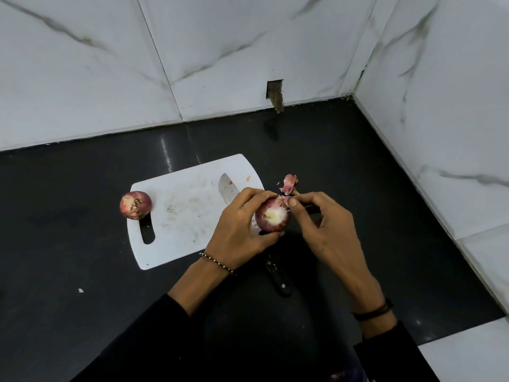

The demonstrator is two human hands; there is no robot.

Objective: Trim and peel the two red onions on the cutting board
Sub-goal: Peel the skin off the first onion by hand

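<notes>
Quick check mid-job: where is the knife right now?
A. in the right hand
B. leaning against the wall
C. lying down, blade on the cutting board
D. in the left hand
C: the knife lies with its blade on the cutting board, while the left hand holds the onion and the right hand pinches its skin.

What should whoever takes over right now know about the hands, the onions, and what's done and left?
Left hand grips the first onion just off the cutting board's right edge, cut white end facing the camera.
Right hand pinches loose skin at its far rim.
The second onion sits at the board's left end, skin on.
Knife lies with its blade on the board, handle toward the person.
Peel scraps lie on the counter beyond the hands.
Done: first onion trimmed at one end, peeling begun.
Left: finish peeling it, then do the second onion.
</notes>
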